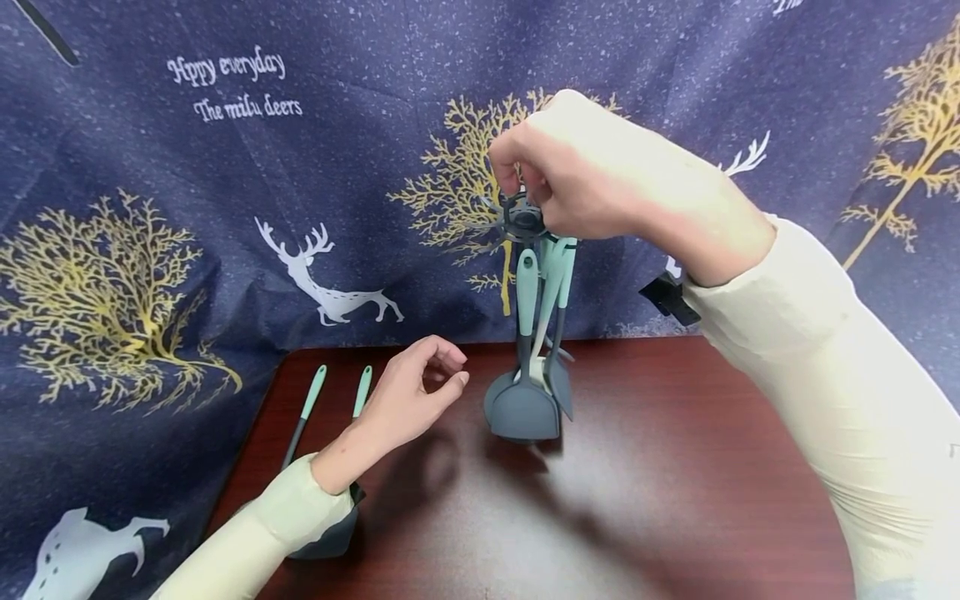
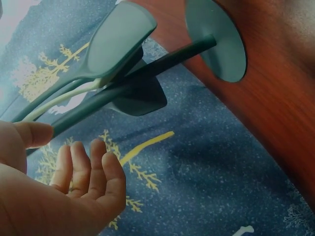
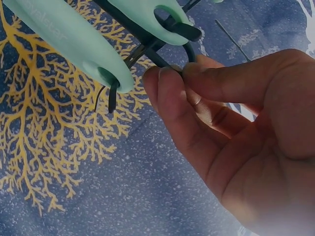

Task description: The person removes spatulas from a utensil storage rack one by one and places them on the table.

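My right hand (image 1: 592,167) pinches the dark top ring of a utensil stand (image 1: 522,218) between thumb and fingers. Around its hooks hang several kitchen utensils with mint-green handles (image 1: 527,292) and dark grey heads, among them a broad turner (image 1: 527,414). A pale utensil shows among them. In the left wrist view, a dark pole runs down to the round base (image 2: 231,54). Whether that base touches the table cannot be told. To the left of the utensils, my left hand (image 1: 408,392) hovers with loosely bent fingers and holds nothing.
Two more green-handled utensils (image 1: 313,390) lie on the table's left side, partly hidden by my left forearm; a dark head (image 1: 330,537) pokes out below the sleeve. The reddish-brown table (image 1: 645,467) meets a dark blue printed cloth (image 1: 360,192) behind it.
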Action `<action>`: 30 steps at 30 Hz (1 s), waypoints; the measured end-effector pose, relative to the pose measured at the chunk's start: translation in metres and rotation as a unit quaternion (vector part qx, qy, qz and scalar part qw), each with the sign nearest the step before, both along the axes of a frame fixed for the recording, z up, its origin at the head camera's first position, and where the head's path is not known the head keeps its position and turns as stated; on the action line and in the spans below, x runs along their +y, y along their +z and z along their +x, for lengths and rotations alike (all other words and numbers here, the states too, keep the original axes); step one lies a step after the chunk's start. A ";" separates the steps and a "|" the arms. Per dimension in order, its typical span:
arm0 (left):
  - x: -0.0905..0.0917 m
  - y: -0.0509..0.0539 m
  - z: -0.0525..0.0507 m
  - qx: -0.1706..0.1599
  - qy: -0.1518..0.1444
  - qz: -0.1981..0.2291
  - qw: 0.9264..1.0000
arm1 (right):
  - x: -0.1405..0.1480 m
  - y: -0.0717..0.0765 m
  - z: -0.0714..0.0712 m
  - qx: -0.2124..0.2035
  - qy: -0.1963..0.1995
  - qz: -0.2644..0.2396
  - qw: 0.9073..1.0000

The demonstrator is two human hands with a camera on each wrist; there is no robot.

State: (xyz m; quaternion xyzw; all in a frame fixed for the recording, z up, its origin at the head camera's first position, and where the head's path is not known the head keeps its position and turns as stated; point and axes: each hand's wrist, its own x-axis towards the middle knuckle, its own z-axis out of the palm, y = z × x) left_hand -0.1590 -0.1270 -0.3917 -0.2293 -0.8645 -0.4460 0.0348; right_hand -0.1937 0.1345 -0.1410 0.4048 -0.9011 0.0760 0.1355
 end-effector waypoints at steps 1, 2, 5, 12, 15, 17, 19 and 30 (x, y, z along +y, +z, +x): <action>0.001 0.000 0.000 -0.002 -0.001 -0.001 1.000 | 0.000 0.000 0.000 -0.001 0.000 0.000 1.000; 0.002 0.000 0.000 -0.003 -0.002 -0.002 1.000 | 0.001 0.000 0.000 -0.001 0.001 -0.001 1.000; 0.003 0.001 0.001 -0.003 -0.003 -0.002 1.000 | 0.001 0.000 0.000 0.000 0.007 -0.007 1.000; 0.006 0.001 0.001 0.002 -0.007 0.002 1.000 | 0.002 0.000 0.000 -0.001 0.008 -0.015 1.000; 0.007 0.001 0.000 0.005 -0.009 0.005 1.000 | 0.001 0.001 0.000 -0.003 0.003 -0.012 1.000; 0.008 0.002 0.000 0.008 -0.012 0.006 1.000 | 0.001 0.001 0.000 -0.004 0.002 -0.009 1.000; 0.009 0.002 0.000 0.010 -0.014 0.006 1.000 | 0.001 0.002 -0.001 -0.003 0.002 -0.007 1.000; 0.018 0.007 -0.001 0.022 -0.032 0.027 0.999 | 0.002 0.001 -0.001 0.000 0.002 -0.004 1.000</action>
